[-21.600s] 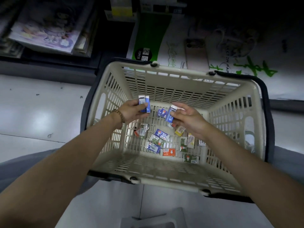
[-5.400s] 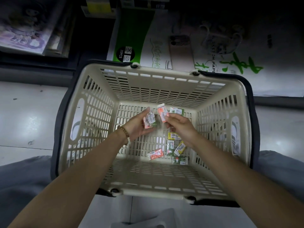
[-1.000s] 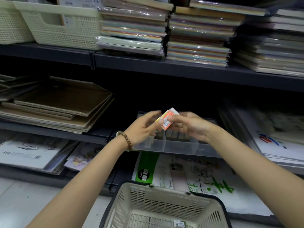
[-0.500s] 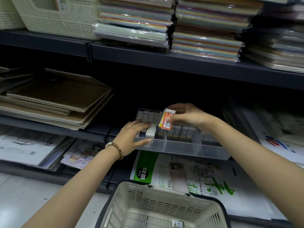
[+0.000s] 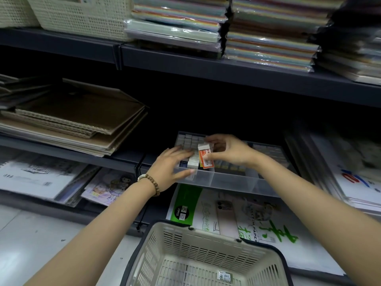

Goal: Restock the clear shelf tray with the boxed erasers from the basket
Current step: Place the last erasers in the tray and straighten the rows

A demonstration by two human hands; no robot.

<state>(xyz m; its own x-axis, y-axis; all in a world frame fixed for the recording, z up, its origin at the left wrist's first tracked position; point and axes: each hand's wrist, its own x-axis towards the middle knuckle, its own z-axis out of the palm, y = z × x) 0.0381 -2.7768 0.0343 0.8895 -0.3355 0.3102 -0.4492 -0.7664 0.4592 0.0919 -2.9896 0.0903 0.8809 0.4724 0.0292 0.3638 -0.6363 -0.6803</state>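
Clear plastic at centre frame: the clear shelf tray (image 5: 233,180) sits on the dark middle shelf, and on my feed both of the person's bare hands are at its left end. The right hand (image 5: 228,150) pinches an orange-and-white boxed eraser (image 5: 205,156) between thumb and fingertips. It holds the box upright just behind the tray's front wall; I cannot tell whether the box touches the bottom. The left hand (image 5: 171,166), with a bead bracelet (image 5: 151,181) on its wrist, is spread. Its straight fingers lie flat on the packed rows of erasers (image 5: 188,141) in the left compartment, just beside the held box, and its thumb rests against the outside of the front wall.

At bottom centre the beige basket (image 5: 185,240) stands on the pale floor below the tray. One small eraser packet (image 5: 224,275) lies on the part of its bottom that I can see. A green-and-white sketch paper pack (image 5: 237,213) lies on the lowest shelf between basket and tray. Brown card sheets (image 5: 78,114) are stacked at middle left. Wrapped coloured paper stacks (image 5: 268,34) fill the top shelf at upper right, beside woven bins (image 5: 82,15) at upper left.
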